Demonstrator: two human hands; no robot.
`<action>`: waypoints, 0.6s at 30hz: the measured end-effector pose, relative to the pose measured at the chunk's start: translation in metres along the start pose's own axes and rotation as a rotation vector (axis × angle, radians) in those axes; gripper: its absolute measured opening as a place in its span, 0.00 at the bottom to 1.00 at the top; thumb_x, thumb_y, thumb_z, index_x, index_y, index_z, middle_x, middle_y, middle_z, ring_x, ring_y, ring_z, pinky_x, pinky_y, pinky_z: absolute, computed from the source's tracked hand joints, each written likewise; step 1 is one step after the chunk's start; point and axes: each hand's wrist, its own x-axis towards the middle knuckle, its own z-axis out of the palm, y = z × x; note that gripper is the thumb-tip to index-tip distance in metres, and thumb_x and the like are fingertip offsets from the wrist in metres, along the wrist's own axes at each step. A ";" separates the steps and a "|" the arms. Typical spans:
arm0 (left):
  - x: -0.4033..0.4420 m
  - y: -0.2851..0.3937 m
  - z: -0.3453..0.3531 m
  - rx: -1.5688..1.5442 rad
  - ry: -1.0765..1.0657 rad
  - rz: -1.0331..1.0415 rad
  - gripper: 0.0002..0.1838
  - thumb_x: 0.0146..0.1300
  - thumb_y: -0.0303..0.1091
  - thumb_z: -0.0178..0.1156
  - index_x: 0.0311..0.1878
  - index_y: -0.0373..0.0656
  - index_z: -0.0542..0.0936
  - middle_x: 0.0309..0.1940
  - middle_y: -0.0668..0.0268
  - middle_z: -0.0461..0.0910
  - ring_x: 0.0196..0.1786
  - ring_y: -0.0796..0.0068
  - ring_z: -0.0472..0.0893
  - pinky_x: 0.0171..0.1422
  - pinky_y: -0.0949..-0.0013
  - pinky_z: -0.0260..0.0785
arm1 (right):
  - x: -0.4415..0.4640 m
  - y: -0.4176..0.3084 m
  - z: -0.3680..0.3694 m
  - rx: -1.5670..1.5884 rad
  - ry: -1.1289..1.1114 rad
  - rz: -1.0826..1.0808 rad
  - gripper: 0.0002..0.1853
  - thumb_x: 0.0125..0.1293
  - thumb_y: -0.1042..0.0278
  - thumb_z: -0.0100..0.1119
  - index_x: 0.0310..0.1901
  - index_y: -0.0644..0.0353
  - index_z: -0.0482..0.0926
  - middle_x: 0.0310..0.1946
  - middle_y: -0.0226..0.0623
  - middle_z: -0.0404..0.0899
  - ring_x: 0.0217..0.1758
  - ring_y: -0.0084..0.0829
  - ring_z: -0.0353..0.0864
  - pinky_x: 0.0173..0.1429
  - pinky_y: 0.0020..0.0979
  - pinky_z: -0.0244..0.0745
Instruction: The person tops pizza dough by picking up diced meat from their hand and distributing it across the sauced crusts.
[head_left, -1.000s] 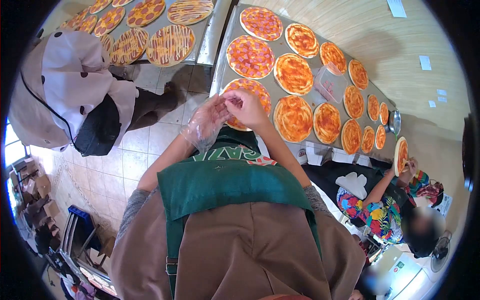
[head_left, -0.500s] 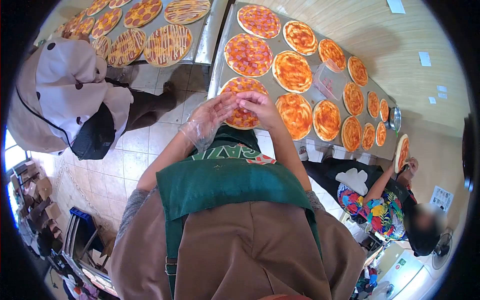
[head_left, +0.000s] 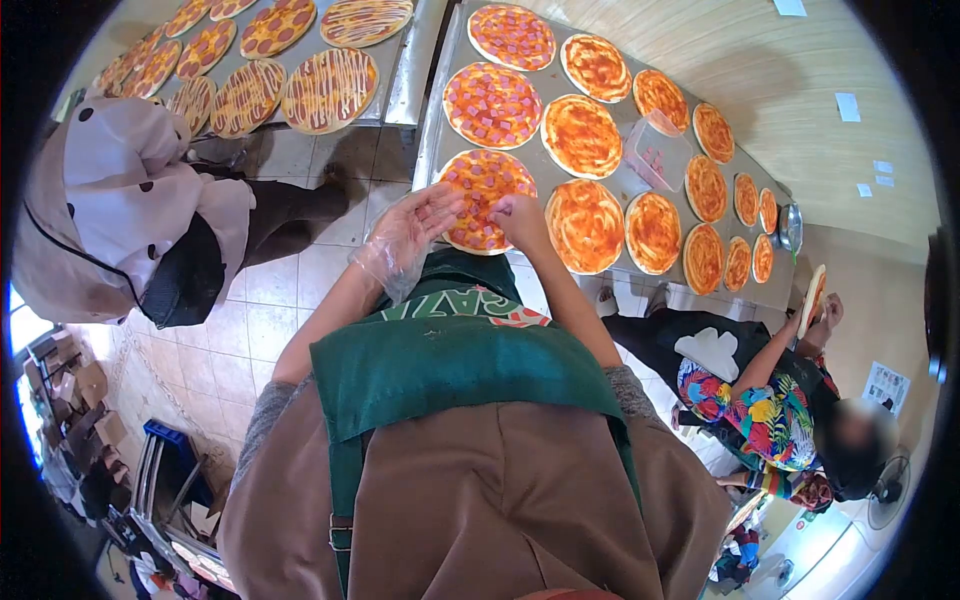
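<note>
One round pink-cubed pizza (head_left: 482, 178) close, prob for reach; left hand (head_left: 418, 218) spread, clear plastic (head_left: 402, 274) at wrist; right hand (head_left: 522, 220) bunched, can't tell around what.

Bright light; soft shadow on wall (head_left: 815, 150) right of fingers (head_left: 445, 207); glare far left; fisheye edges curved, black.

"Where are the two hands?"

"By the nearest diced-topping pizza (head_left: 482, 172) — left hand (head_left: 418, 218) palm up, clear plastic (head_left: 397, 268) bunched at its wrist; right hand (head_left: 520, 216), fingers curled in."

"And beyond them?"

"Sauced bases (head_left: 583, 225) and a clear tub (head_left: 672, 142) on the metal table (head_left: 550, 84) — and a co-worker (head_left: 768, 415) holding another base (head_left: 813, 298)."
</note>
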 end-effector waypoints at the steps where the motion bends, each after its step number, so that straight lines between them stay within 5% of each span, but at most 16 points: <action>1: 0.000 0.000 0.000 0.000 0.000 -0.003 0.24 0.78 0.37 0.47 0.69 0.31 0.68 0.67 0.49 0.73 0.68 0.59 0.76 0.71 0.64 0.73 | 0.001 -0.002 0.002 -0.059 0.027 -0.042 0.10 0.55 0.69 0.73 0.38 0.61 0.86 0.30 0.41 0.86 0.30 0.33 0.85 0.38 0.34 0.78; 7: -0.004 0.002 -0.002 0.000 0.021 0.010 0.23 0.79 0.36 0.46 0.69 0.30 0.67 0.67 0.49 0.73 0.69 0.59 0.75 0.72 0.63 0.71 | -0.003 -0.020 -0.012 -0.116 0.074 0.075 0.10 0.55 0.67 0.72 0.38 0.61 0.85 0.29 0.41 0.86 0.34 0.33 0.86 0.39 0.35 0.78; 10: -0.007 0.004 -0.001 -0.009 0.047 0.034 0.23 0.78 0.36 0.47 0.68 0.30 0.68 0.66 0.48 0.73 0.69 0.58 0.75 0.73 0.61 0.71 | -0.001 0.000 -0.023 0.165 0.116 0.044 0.10 0.58 0.68 0.71 0.37 0.63 0.84 0.33 0.41 0.86 0.35 0.34 0.86 0.41 0.34 0.79; 13: -0.007 0.005 -0.002 -0.027 0.044 0.049 0.23 0.77 0.37 0.48 0.67 0.29 0.68 0.65 0.47 0.74 0.68 0.58 0.76 0.73 0.60 0.71 | 0.004 0.036 -0.029 0.718 0.020 0.112 0.09 0.60 0.70 0.71 0.40 0.64 0.84 0.34 0.36 0.86 0.36 0.25 0.85 0.42 0.28 0.80; 18: -0.008 0.007 0.005 -0.024 0.042 0.042 0.24 0.76 0.37 0.50 0.67 0.29 0.69 0.65 0.46 0.74 0.68 0.57 0.76 0.73 0.60 0.70 | 0.004 0.037 -0.036 0.636 0.070 0.148 0.10 0.59 0.74 0.70 0.42 0.65 0.85 0.35 0.35 0.86 0.37 0.22 0.84 0.42 0.26 0.80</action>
